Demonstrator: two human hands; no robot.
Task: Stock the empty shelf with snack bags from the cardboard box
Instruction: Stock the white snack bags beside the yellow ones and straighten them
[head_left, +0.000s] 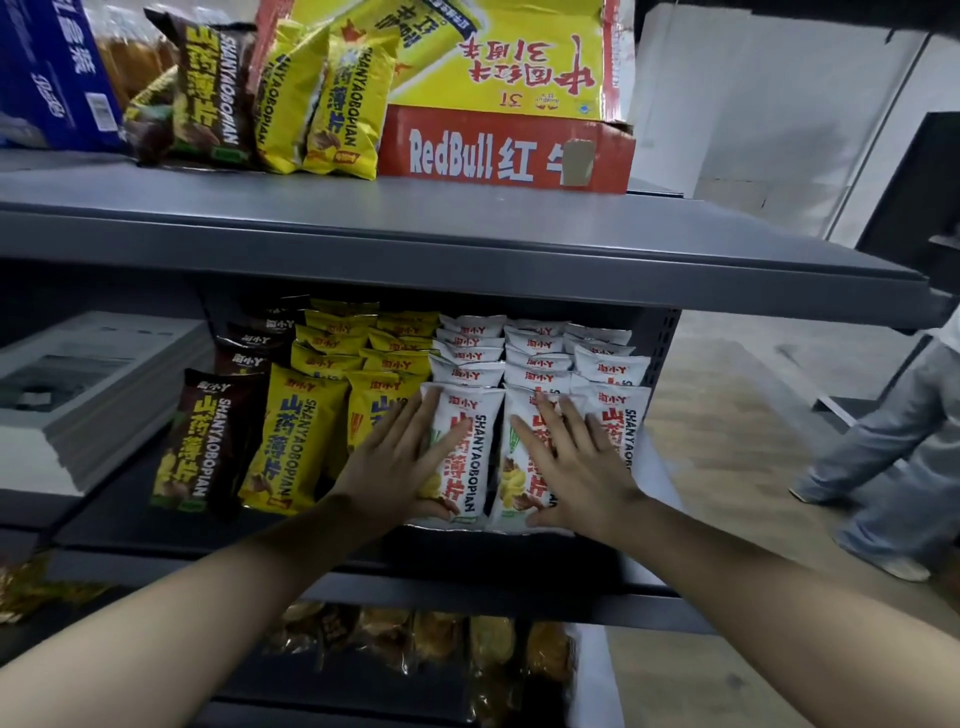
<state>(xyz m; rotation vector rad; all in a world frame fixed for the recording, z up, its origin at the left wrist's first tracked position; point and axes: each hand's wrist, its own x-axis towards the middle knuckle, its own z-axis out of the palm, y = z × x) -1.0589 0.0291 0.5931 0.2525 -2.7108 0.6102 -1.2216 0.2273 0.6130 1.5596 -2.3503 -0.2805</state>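
Left hand (400, 462) and right hand (576, 467) were pressed flat, each grip apart, against white snack bags (470, 410) on the shelf (119, 530). Rear rows were mostly hidden.

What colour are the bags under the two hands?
The bags are white with red writing; head view shows them under left hand and right hand.

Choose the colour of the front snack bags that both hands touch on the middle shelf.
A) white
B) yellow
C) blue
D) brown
A: the left hand and the right hand lie flat on the front white bags, while the yellow bags and brown bags stand further left, untouched.
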